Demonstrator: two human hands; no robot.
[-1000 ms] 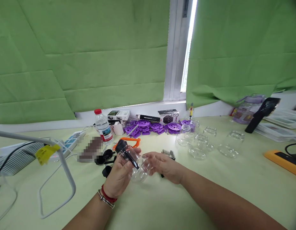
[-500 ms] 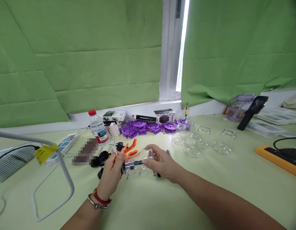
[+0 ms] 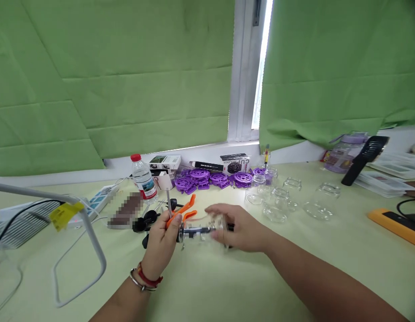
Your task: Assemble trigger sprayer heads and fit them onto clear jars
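Note:
Closed round a chrome-and-black fitting (image 3: 181, 233), my left hand (image 3: 163, 239) is low in the middle of the view. A dark shaft (image 3: 199, 231) runs from that fitting to the right, inside a clear glass jar (image 3: 205, 243) lying on its side. My right hand (image 3: 244, 229) grips the jar's far end, blurred by motion. Beside my left fingers a thin metal rod (image 3: 169, 201) rises; its lower end is hidden. Orange curved handles (image 3: 190, 205) and black round knobs (image 3: 150, 218) are just behind my left hand.
Several clear glass jars (image 3: 276, 210) stand to the right. Purple plastic parts (image 3: 199, 175) are piled along the back, before small boxes (image 3: 236, 163). A water bottle (image 3: 144, 183) stands at left, near a bent grey metal frame (image 3: 93, 241). An orange-and-black device (image 3: 395, 228) lies right.
The view has turned slightly left. My right hand has shifted right along the jar, its fingers now blurred. My left hand keeps its hold on the fitting.

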